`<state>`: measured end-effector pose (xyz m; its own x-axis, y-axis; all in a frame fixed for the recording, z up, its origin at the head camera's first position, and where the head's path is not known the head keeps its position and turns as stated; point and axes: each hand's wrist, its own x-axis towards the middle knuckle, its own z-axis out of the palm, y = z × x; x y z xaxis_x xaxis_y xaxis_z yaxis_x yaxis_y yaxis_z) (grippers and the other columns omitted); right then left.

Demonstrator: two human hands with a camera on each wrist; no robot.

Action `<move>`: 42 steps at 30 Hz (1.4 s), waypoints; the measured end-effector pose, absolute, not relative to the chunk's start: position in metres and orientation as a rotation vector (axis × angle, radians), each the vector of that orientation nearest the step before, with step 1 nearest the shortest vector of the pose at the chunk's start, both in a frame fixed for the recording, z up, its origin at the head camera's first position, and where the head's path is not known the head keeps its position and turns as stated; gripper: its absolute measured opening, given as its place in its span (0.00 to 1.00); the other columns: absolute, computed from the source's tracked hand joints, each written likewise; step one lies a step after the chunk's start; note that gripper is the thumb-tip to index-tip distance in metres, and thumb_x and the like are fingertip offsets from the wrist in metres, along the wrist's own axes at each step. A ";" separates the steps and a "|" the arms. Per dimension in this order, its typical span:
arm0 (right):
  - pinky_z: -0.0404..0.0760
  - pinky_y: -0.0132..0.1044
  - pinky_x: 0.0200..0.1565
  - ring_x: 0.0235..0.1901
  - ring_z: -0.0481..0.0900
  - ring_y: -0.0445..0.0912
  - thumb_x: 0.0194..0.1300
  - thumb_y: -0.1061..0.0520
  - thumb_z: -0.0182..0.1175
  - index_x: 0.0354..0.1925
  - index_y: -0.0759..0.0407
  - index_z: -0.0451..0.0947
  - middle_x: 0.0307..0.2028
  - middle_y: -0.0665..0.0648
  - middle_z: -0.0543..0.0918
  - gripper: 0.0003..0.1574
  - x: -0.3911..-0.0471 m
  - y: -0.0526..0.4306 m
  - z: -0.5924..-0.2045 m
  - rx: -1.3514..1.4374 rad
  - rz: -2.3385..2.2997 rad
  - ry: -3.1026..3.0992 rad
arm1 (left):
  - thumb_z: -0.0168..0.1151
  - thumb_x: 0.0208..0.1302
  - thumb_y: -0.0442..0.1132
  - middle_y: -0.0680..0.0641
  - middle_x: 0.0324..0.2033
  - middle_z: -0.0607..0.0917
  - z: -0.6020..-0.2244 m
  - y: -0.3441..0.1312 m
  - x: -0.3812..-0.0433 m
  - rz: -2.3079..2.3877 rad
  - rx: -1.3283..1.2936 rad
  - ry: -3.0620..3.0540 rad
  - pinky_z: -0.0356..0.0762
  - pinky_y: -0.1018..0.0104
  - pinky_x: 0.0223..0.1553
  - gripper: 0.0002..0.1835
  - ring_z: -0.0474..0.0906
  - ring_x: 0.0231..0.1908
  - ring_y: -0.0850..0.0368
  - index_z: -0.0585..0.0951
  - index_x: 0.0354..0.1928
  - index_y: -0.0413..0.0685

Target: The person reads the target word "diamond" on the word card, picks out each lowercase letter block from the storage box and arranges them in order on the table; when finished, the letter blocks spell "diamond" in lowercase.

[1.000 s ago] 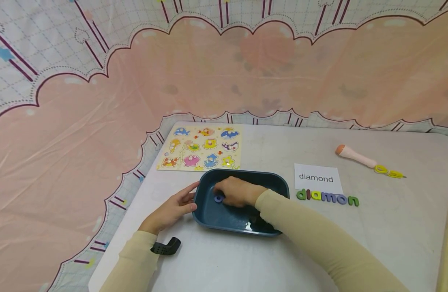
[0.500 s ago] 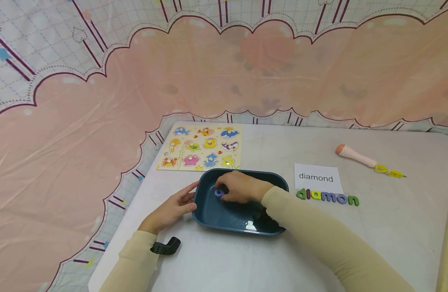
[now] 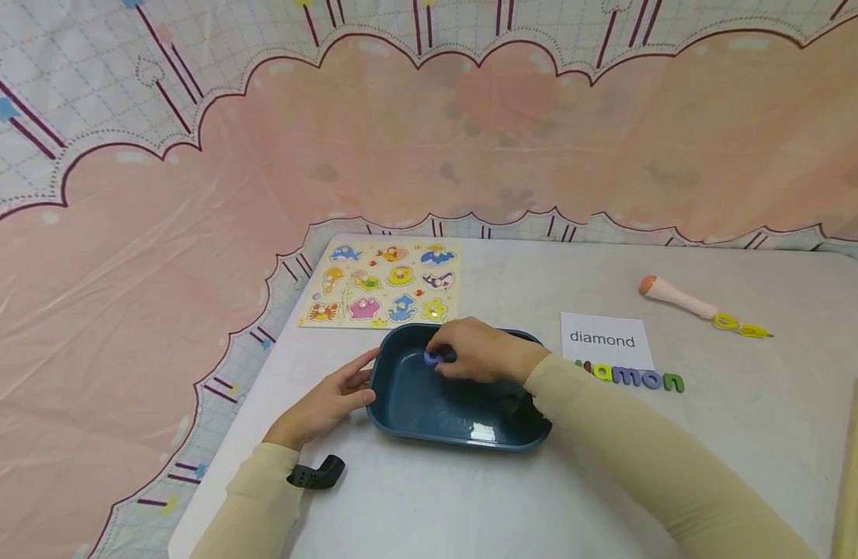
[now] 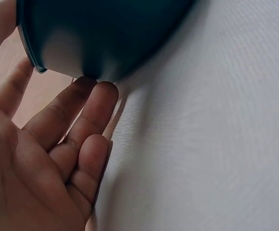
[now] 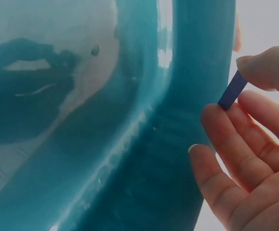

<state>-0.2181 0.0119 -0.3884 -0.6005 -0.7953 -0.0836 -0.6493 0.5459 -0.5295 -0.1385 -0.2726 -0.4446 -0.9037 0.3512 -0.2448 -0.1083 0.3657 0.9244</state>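
In the head view a dark blue plastic tray (image 3: pixel 429 415) stands on the white table. At its left end rests my left hand (image 3: pixel 327 404), with the fingers and thumb against the rim and outer wall. The left wrist view shows those fingers (image 4: pixel 47 115) loosely bent beside the tray's side, not wrapped round it. My right hand (image 3: pixel 481 353) is over the tray's far part and pinches a small purple letter piece (image 3: pixel 433 358) between thumb and fingertips. Seen from the right wrist, the purple piece (image 5: pixel 233 90) is edge-on, above the tray.
Several coloured letters (image 3: pixel 626 375) lie in a row below a white card (image 3: pixel 605 338) printed "diamond"; the sleeve hides the row's left end. A sea-animal puzzle board (image 3: pixel 380 291) lies behind the tray. Farther right are a pink microphone-shaped thing (image 3: pixel 680 296) with a yellow cord and a wooden board (image 3: pixel 855 473).
My right hand has risen from the tray's floor and moved right and back, the purple letter piece now between its fingers. My left hand has stayed at the tray's left end.
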 end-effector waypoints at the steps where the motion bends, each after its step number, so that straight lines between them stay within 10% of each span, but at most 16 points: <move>1: 0.77 0.41 0.57 0.48 0.77 0.47 0.68 0.55 0.64 0.57 0.61 0.81 0.50 0.55 0.83 0.21 -0.218 0.014 -0.387 -1.201 -0.661 2.479 | 0.63 0.71 0.44 0.29 0.70 0.65 -0.445 -0.273 -0.139 1.555 0.213 2.233 0.62 0.40 0.66 0.41 0.66 0.67 0.35 0.53 0.79 0.51; 42: 0.85 0.45 0.46 0.43 0.82 0.50 0.64 0.63 0.66 0.53 0.69 0.83 0.53 0.61 0.79 0.19 -0.206 0.120 -0.366 -0.994 -0.956 2.762 | 0.63 0.71 0.46 0.30 0.70 0.65 -0.445 -0.272 -0.138 1.520 0.172 2.270 0.63 0.39 0.65 0.41 0.64 0.69 0.34 0.54 0.79 0.54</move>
<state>-0.2055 0.1202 -0.3663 -0.7914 -0.5923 0.1508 -0.5588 0.6012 -0.5712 -0.1377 -0.2721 -0.4449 -0.9119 0.3183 -0.2592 -0.1184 0.4005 0.9086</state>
